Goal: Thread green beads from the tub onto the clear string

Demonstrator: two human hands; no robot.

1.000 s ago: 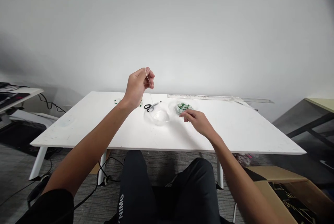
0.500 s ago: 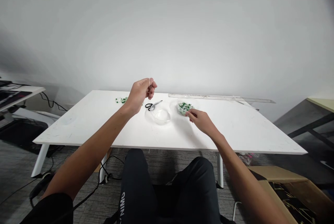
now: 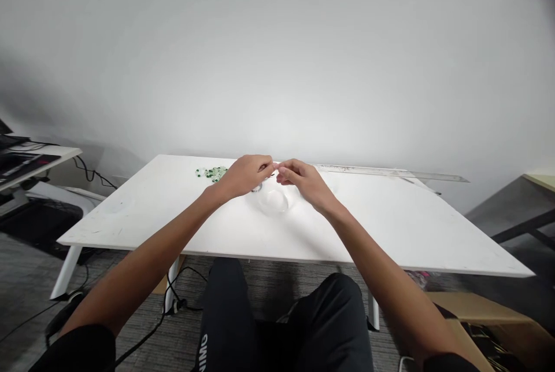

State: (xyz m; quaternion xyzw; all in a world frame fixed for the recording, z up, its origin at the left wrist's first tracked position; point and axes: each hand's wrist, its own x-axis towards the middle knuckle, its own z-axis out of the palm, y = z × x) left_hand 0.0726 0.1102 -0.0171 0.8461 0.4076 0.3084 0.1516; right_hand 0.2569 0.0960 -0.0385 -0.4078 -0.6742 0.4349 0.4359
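Observation:
Above the middle of the white table (image 3: 182, 216), my two hands meet at the fingertips. My left hand (image 3: 248, 175) is closed in a pinch; the thin string it held a moment ago is too fine to make out here. My right hand (image 3: 303, 180) is pinched too, touching the left fingertips, and whatever it holds is too small to see. Green and white beads (image 3: 214, 173) lie in a strand or row left of my left hand. Below the hands sits a clear plastic dish (image 3: 274, 202). The scissors (image 3: 257, 188) are mostly hidden by my left hand, and the bead bowl is hidden behind my right.
A long clear ruler (image 3: 390, 173) lies along the table's back edge by the wall. An open cardboard box (image 3: 477, 302) stands on the floor at right. Another desk (image 3: 56, 158) is at far left, and cables (image 3: 167, 285) hang under the table.
My right hand has come up and left from the bead bowl to meet my left hand. The left hand has lowered and shifted slightly right. The camera view has tilted a little.

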